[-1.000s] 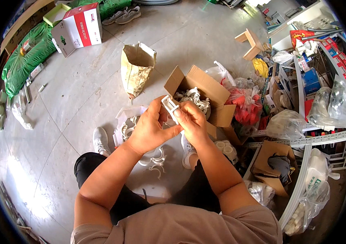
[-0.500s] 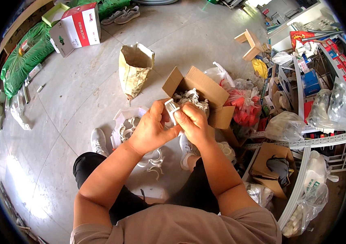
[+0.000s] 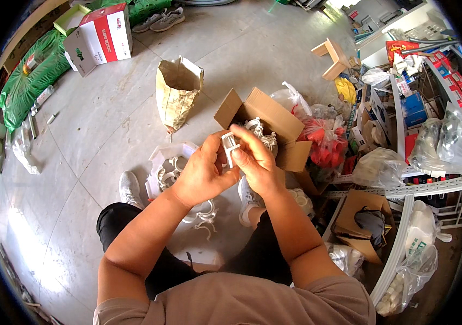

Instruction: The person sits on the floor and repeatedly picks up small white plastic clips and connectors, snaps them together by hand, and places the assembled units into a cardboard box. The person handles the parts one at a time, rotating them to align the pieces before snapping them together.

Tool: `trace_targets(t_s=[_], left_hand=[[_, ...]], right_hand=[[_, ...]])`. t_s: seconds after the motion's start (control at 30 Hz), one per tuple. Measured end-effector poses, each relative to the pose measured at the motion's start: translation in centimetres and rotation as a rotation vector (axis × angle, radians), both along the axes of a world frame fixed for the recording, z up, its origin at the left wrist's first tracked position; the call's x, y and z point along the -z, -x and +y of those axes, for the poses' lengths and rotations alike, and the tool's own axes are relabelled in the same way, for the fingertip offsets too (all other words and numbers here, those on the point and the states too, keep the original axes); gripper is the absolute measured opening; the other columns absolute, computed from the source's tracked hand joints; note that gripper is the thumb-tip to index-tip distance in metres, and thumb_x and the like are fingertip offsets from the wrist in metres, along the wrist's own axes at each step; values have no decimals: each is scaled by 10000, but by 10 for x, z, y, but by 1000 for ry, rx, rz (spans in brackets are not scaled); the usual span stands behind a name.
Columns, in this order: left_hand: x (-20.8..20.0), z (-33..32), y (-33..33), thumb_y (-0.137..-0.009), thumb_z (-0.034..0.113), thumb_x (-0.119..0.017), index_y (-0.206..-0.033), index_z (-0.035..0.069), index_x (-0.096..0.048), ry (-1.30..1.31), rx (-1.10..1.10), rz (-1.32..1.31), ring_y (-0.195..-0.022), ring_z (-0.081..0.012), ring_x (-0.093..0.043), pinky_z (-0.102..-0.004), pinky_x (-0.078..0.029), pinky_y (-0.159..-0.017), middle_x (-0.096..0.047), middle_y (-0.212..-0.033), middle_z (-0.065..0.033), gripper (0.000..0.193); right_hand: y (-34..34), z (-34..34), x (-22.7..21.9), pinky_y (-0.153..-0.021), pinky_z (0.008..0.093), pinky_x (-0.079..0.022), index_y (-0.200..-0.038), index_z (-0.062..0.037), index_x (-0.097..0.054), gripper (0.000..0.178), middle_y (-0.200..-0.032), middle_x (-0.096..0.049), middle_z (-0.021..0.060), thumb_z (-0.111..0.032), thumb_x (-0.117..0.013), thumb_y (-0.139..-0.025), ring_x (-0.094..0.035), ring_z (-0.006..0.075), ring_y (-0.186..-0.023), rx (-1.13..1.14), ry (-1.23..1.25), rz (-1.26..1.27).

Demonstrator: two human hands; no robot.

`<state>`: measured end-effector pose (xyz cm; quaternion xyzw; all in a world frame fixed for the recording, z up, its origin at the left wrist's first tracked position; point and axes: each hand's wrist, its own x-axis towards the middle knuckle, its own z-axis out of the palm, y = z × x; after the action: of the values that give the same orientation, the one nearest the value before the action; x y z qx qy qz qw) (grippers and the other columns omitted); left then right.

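A small white plastic pipe clip (image 3: 229, 147) is held up between both hands, with its narrow framed side showing. My left hand (image 3: 201, 172) is closed round its left side, thumb pointing right. Fingers of my right hand (image 3: 259, 165) pinch it from the right, the index finger raised over its top. Just beyond the hands stands an open cardboard box (image 3: 295, 157) with white C-shaped clips (image 3: 262, 130) in it. Below and left of the hands, a pale container (image 3: 156, 158) holds similar clips, partly hidden by my left arm. Several loose clips (image 3: 206, 223) lie on the floor between my legs.
A yellowish open sack (image 3: 175, 103) stands ahead on the grey floor. To the right, a white rack (image 3: 404, 190) is crowded with bags and boxes, beside a bag of red parts (image 3: 326, 142). A small wooden stool (image 3: 333, 58) and a red-white carton (image 3: 106, 35) stand farther off.
My right index finger has lifted and stretched over the top of the clip. The clip has turned slightly more upright between the hands.
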<state>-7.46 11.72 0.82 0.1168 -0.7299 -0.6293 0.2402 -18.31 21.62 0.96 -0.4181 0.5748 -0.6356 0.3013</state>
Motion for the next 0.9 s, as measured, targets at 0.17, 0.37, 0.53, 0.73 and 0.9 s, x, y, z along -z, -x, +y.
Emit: trace_targets(t_s=[0.17,0.37,0.53,0.73,0.9], left_hand=[[-2,0,-1,-668,47,-654,-1173,-2,-380,-9,13,-12,-593,-81,-464,-228,-395,-514,-505,-747,-26,576],[2,0,-2,-671,34,-660,-1178,-2,-377,-15,47,-2,-627,-73,-459,-219,-391,-545,-517,-802,-27,582],[3,2,0,-682,33,-651,-1176,-3,-378,25,16,39,-640,-78,-466,-220,-391,-556,-524,-818,-35,566],[0,1,-1,-680,39,-646,-1171,-13,-410,152,-41,37,-638,-104,-488,-243,-408,-558,-527,-810,-57,548],[-1,6,2,-685,52,-642,-1175,-14,-434,123,-83,49,-627,-121,-491,-251,-413,-554,-518,-798,-75,536]], right_hand=[[3,1,-1,-669,208,-412,-1205,-45,-450,354,-830,-523,-4,-126,-522,-868,-476,56,-727,-46,-37,-47],[7,0,3,-657,208,-407,-1180,-50,-458,333,-792,-506,-13,-116,-528,-862,-472,63,-712,-86,-22,-186],[-1,0,5,-743,240,-419,-1188,-19,-440,345,-922,-534,33,-118,-517,-867,-502,93,-815,-29,47,-200],[-9,-4,5,-733,244,-438,-1172,-1,-442,322,-905,-544,38,-107,-503,-874,-515,93,-797,39,103,-174],[-9,-4,7,-708,242,-457,-1127,7,-464,272,-868,-556,41,-63,-495,-866,-527,89,-762,94,123,-179]])
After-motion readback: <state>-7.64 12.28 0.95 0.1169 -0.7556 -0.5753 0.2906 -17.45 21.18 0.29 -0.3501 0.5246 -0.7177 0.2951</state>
